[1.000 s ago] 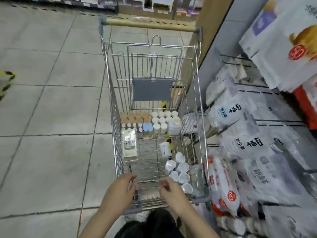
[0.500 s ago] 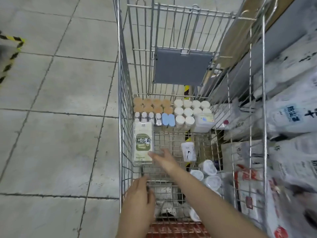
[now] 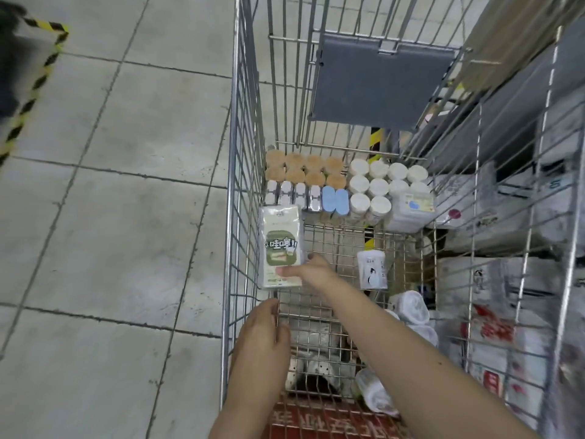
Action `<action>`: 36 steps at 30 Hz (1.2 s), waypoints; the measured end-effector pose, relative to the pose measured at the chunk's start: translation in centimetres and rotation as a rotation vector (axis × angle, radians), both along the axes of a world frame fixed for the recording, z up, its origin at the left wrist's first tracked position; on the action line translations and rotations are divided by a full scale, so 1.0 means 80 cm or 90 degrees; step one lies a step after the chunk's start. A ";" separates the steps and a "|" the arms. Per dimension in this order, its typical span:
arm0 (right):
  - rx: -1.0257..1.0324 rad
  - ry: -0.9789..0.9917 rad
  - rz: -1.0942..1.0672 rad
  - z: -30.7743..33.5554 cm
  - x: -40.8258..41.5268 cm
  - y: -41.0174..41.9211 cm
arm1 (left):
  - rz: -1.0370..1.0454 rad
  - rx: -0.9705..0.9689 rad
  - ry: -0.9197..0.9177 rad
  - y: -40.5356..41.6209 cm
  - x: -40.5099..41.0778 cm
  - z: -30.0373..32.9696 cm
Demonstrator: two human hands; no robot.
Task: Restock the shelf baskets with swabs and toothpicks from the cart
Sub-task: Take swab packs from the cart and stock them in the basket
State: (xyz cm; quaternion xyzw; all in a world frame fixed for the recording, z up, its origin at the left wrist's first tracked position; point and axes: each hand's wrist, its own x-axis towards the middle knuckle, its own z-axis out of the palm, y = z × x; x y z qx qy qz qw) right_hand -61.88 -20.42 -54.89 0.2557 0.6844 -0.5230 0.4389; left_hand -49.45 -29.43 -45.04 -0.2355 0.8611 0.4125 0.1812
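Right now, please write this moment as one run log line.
right hand: pinches green-white pack | left hand: on cart edge | stage: picking

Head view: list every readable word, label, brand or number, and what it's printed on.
"哇噻!!" on the green-and-white pack, pinched by the right hand.
Red sign at the cart's near end: characters cut off, unreadable.
Small white pack: only a drawing shows, print too small.
White box label: blurred.
Shelf bags at right: print blurred.

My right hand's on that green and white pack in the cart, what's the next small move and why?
Probably close the grip and lift the pack clear. The right hand has fingers on its lower edge, while the left hand rests on the cart wall.
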 end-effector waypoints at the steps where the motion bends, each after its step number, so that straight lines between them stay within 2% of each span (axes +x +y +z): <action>1: -0.023 -0.023 -0.001 0.003 0.000 0.009 | 0.005 0.002 -0.001 0.001 -0.001 0.000; 4: -0.091 -0.052 -0.076 0.021 0.007 0.049 | 0.023 0.010 -0.001 0.002 -0.007 0.001; 11: -0.126 0.013 -0.237 0.064 0.064 0.149 | 0.005 -0.073 0.014 0.022 -0.062 -0.034; 13: -0.115 0.031 -0.234 0.069 0.077 0.163 | -0.035 -0.142 -0.005 0.025 -0.084 -0.061; 16: -0.111 0.044 -0.234 0.067 0.092 0.173 | -0.099 -0.235 -0.091 0.025 -0.102 -0.099; 21: -0.080 0.044 -0.239 0.062 0.110 0.176 | -0.148 -0.316 -0.183 0.031 -0.102 -0.135; 26: -0.039 0.044 -0.260 0.066 0.127 0.180 | -0.179 -0.388 -0.207 0.044 -0.092 -0.158; 34: -0.054 0.057 -0.308 0.073 0.142 0.190 | -0.200 -0.304 -0.141 0.061 -0.065 -0.160; 36: -0.062 0.054 -0.314 0.072 0.145 0.191 | -0.118 -0.238 -0.070 0.061 -0.062 -0.157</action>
